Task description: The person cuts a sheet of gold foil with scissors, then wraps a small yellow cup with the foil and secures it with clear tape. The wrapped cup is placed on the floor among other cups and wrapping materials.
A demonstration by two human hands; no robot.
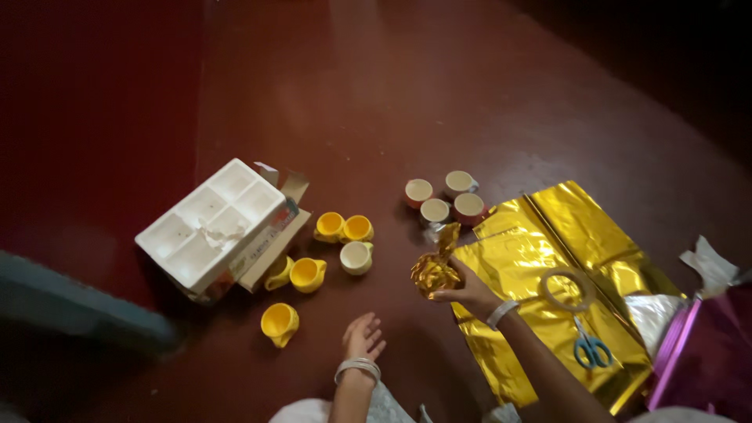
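My right hand (pixel 468 291) grips a small object wrapped in crinkled gold foil (pixel 435 266), held just above the dark red floor at the left edge of a gold foil sheet (pixel 540 243). My left hand (pixel 363 337) hovers low over the floor with its fingers spread, holding nothing; a silver bangle circles its wrist. Several yellow cups (pixel 343 228) lie to its upper left, the nearest one (pixel 280 323) on its side.
A white moulded tray (pixel 210 222) rests on an open cardboard box at left. Several red cups (pixel 443 198) stand beyond the foil bundle. A tape roll (pixel 566 291) and blue-handled scissors (pixel 591 347) lie on the gold sheet. Pink foil (pixel 701 352) sits at right.
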